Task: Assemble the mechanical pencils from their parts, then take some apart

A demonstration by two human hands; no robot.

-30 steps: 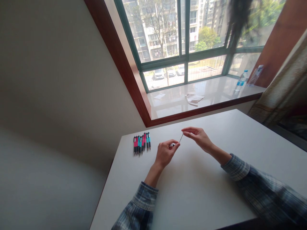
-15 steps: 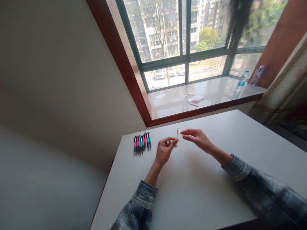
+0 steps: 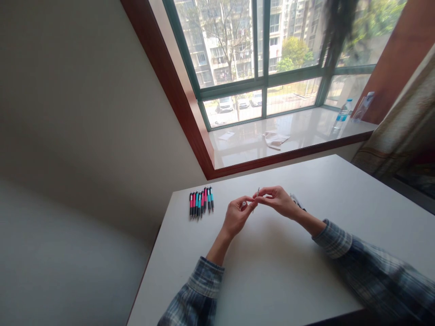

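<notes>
Left hand point(image 3: 237, 216) and right hand point(image 3: 278, 201) are closed in pinches, fingertips meeting over the worktop point(image 3: 272, 271), right of a tight row of pink and teal pens point(image 3: 200, 203). A thin metal rod point(image 3: 257, 194), apparently a pen refill, stands between them, steadied from both sides. Another pen point(image 3: 297, 202) lies further right of the row.

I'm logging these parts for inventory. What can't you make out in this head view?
Head view:
The thin silver metal rod between the hands: too small to identify.
The small white piece at the left hand: fingers partly hide it.
The black-and-silver pen: the right hand hides one end.
Pink-and-teal pens: too small to count.
</notes>
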